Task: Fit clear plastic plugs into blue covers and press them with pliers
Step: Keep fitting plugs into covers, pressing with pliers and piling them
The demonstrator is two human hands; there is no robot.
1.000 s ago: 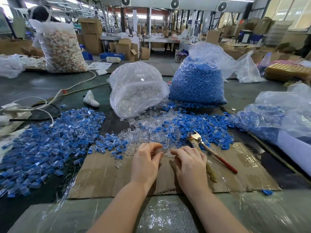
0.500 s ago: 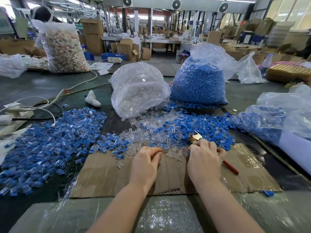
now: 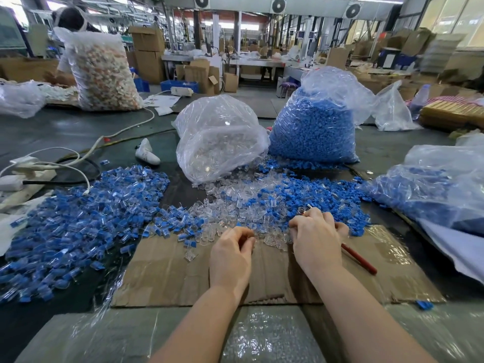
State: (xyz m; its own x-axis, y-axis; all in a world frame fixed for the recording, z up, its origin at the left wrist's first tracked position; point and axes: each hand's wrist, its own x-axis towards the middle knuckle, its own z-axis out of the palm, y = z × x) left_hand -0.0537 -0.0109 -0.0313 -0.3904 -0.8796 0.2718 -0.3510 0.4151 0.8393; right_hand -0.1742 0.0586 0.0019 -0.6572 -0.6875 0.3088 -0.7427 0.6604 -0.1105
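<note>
The fingers (image 3: pixel 245 238) of the left hand (image 3: pixel 230 254) are curled in with thumb and forefinger tips pinched together; whether a small part sits between them cannot be told. That hand rests on the cardboard sheet (image 3: pixel 170 276), at the near edge of the loose clear plastic plugs (image 3: pixel 227 205).

At about nine o'clock from the left hand lies a wide heap of assembled pieces (image 3: pixel 78 221) — blue with clear ends — spread over the dark table (image 3: pixel 65 132). At twelve o'clock a clear bag of plugs (image 3: pixel 217 137) slumps open, its contents spilling toward the hands.

The right hand (image 3: pixel 315 239) sits at three o'clock from the left, just beside it, fingers closed over the pliers (image 3: pixel 358 258); a bit of metal shows past the knuckles and a red handle sticks out toward five o'clock across the cardboard. Loose blue covers (image 3: pixel 327 197) lie at twelve to one o'clock of this hand, touching the plug pile. Behind them stands a full bag of blue covers (image 3: pixel 314 129), and at three o'clock, well apart, another bag of blue parts (image 3: pixel 429 189) lies on its side.
</note>
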